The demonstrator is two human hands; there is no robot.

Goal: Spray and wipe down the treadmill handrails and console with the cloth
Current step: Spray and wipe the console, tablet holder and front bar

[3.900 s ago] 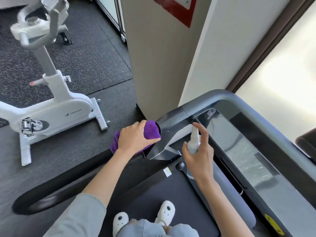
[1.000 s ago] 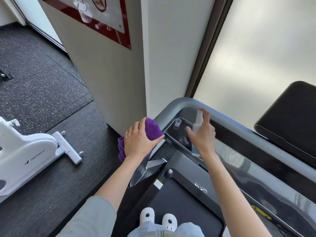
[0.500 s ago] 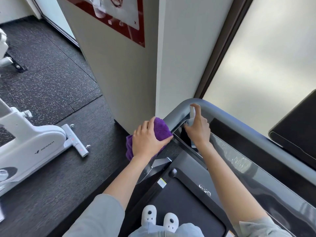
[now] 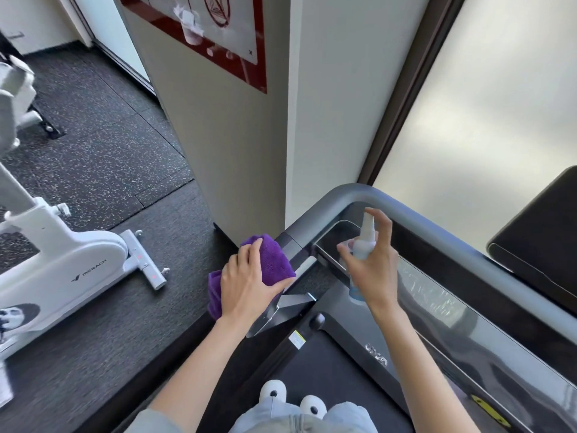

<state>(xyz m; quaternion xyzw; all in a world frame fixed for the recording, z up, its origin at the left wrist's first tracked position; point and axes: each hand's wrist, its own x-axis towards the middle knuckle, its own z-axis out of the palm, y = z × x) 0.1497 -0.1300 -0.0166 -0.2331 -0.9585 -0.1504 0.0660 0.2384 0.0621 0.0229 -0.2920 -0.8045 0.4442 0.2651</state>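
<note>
My left hand [image 4: 249,284] presses a purple cloth [image 4: 274,257] onto the left end of the treadmill's grey handrail [image 4: 352,195]. My right hand [image 4: 377,273] grips a small clear spray bottle [image 4: 363,242] upright, the index finger on its white nozzle, above the left end of the glossy black console [image 4: 437,304]. The nozzle points at the rail's rounded corner. A patch of droplets shows on the console to the right of my hand.
A white exercise bike [image 4: 62,264] stands on the dark floor to the left. A cream pillar [image 4: 237,151] with a red-framed sign rises just behind the rail corner. A frosted window [image 4: 484,120] fills the right. My white slippers [image 4: 293,398] stand on the belt.
My right hand has drawn the bottle back a little from the rail corner and stands it more upright. The left hand stays on the cloth. The camera has tilted slightly.
</note>
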